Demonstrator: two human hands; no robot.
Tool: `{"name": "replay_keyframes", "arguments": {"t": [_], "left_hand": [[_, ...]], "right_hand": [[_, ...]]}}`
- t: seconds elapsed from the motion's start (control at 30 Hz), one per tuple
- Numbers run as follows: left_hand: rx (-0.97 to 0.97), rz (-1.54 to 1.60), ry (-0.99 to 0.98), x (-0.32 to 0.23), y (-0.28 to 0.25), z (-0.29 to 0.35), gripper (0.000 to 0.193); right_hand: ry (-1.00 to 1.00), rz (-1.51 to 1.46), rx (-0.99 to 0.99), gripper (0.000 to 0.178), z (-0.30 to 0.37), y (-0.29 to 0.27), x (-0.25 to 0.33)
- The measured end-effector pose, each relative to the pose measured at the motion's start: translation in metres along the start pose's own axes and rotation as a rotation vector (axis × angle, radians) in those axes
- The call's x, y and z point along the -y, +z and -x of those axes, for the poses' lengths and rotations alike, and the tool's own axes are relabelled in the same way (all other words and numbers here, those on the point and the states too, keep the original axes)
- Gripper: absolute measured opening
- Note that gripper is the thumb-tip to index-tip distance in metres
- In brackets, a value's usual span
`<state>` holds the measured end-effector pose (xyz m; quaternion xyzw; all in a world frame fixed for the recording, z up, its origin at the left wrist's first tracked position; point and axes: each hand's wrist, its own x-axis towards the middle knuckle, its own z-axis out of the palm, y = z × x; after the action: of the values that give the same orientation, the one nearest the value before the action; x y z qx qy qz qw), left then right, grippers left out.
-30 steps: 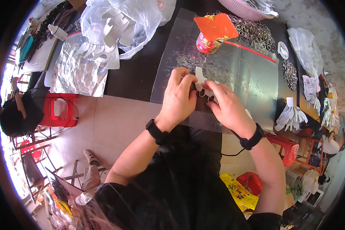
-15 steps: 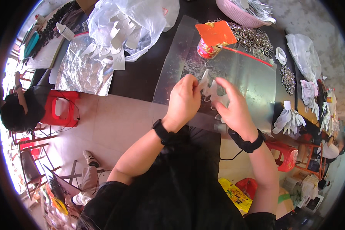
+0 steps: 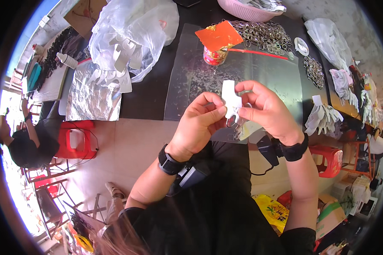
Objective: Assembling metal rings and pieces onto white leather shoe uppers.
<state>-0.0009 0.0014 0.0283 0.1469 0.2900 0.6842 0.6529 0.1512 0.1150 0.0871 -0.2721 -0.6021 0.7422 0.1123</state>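
Note:
In front of my body, both hands hold up a small white cut-out piece [image 3: 229,92] with a broad upright tab and narrow strips at its lower end. My left hand [image 3: 195,125] pinches its left edge between thumb and forefinger. On the other side, my right hand [image 3: 268,112] has its thumb and fingers closed on the right edge. A thin metal loop [image 3: 230,123] shows just under the piece, by the left fingertips; how it is attached I cannot tell. The piece hangs above the near edge of a clear sheet [image 3: 187,85] on the dark table.
On the sheet stand a tin [image 3: 213,57] topped by an orange card [image 3: 219,37] and a red stick [image 3: 259,53]. Metal rings [image 3: 264,36] lie behind, below a pink basket [image 3: 247,12]. White cut-outs [image 3: 321,114] hang at the right edge; others fill a plastic bag [image 3: 157,25] beside foil [image 3: 93,95].
The piece has turned so its plain white tab points up. My left hand has opened from a fist into a pinch, and my right fingers have closed in on the other edge.

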Motion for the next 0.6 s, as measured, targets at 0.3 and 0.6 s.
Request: {"name": "replay_keyframes", "arguments": {"t": [0.3,0.6], "left_hand": [[0.142,-0.25,0.257,-0.013,0.003,0.009,0.038],[0.293,-1.493,1.005,-0.051,0.03,-0.003,0.025]], "right_hand": [[0.033,-0.062,0.002,0.035,0.002,-0.013,0.005],[-0.059,-0.011,-0.064,0.031,0.005,-0.002,0.013]]}}
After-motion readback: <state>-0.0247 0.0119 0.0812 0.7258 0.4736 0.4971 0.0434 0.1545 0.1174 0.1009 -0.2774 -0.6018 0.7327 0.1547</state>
